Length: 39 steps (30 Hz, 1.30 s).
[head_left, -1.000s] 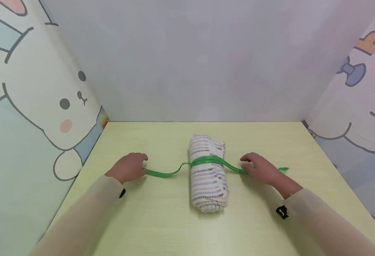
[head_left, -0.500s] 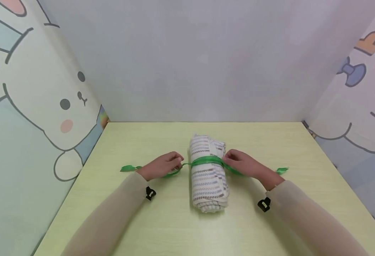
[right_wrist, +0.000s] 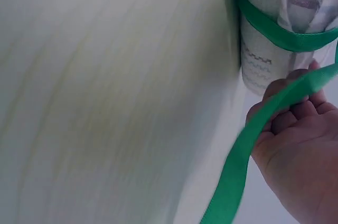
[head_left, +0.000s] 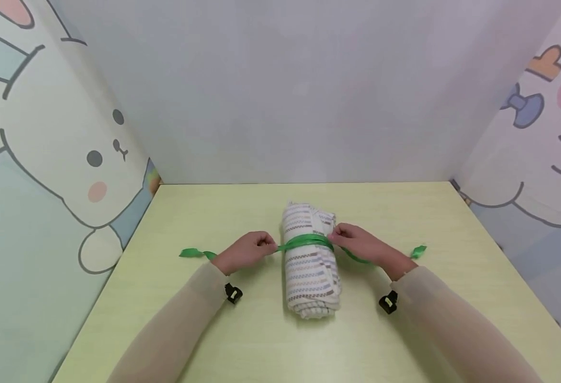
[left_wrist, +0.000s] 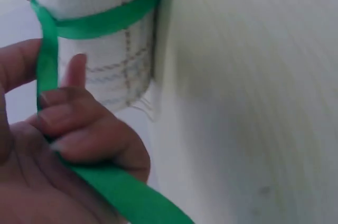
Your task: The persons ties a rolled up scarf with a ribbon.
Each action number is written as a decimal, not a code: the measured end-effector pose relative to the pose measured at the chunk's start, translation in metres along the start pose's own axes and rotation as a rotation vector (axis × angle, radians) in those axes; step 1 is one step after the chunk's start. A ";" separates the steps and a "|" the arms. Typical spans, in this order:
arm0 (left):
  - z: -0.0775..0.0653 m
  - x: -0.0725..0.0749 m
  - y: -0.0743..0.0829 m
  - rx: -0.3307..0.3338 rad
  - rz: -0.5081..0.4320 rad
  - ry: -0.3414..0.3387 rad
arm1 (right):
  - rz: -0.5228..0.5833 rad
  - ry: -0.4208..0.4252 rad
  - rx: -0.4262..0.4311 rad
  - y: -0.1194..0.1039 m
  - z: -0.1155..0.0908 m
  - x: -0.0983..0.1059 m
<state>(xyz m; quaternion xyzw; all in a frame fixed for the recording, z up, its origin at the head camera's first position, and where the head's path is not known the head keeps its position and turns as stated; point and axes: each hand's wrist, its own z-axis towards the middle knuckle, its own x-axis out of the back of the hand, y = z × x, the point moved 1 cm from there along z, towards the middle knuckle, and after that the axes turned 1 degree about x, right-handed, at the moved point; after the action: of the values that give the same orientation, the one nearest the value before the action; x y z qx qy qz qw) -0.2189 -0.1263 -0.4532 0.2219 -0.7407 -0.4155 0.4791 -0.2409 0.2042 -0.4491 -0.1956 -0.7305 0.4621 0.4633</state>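
Observation:
A rolled cloth (head_left: 311,276) with a striped pattern lies on the table, its length running away from me. Round its middle goes a green ribbon (head_left: 306,240), with a tail out to each side. My left hand (head_left: 246,252) grips the left tail just beside the roll; in the left wrist view its fingers (left_wrist: 100,134) curl over the ribbon. At the roll's right edge, my right hand (head_left: 359,243) pinches the other tail. In the right wrist view that tail crosses curled fingers (right_wrist: 285,121); the thumb's hold is hidden there.
The pale wooden table (head_left: 204,213) meets a plain backdrop (head_left: 299,106) at its far edge. Printed cartoon panels stand along both sides. Loose ribbon ends lie on the table beyond each wrist. A black strap fitting hangs below each sleeve cuff.
Both hands have come inward to the roll from farther out along the tails. The left tail is now straighter between hand and roll. The roll stays in place.

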 end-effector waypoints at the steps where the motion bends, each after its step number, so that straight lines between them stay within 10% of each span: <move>1: -0.003 0.000 0.003 0.001 0.031 0.008 | 0.007 0.002 -0.001 0.000 0.000 0.001; 16: -0.023 0.003 0.033 -0.209 0.078 0.155 | 0.159 0.037 0.041 -0.010 0.001 0.010; 30: -0.011 -0.005 0.001 -0.015 0.112 0.114 | 0.004 0.052 -0.018 0.005 0.007 0.000; 39: -0.015 -0.008 0.007 -0.143 0.108 0.168 | -0.028 0.050 -0.027 0.005 0.010 -0.001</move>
<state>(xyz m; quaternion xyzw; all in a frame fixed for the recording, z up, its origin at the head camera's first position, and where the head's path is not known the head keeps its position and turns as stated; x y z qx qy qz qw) -0.2019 -0.1225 -0.4483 0.1810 -0.6773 -0.4211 0.5756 -0.2494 0.2013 -0.4552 -0.2032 -0.7274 0.4408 0.4851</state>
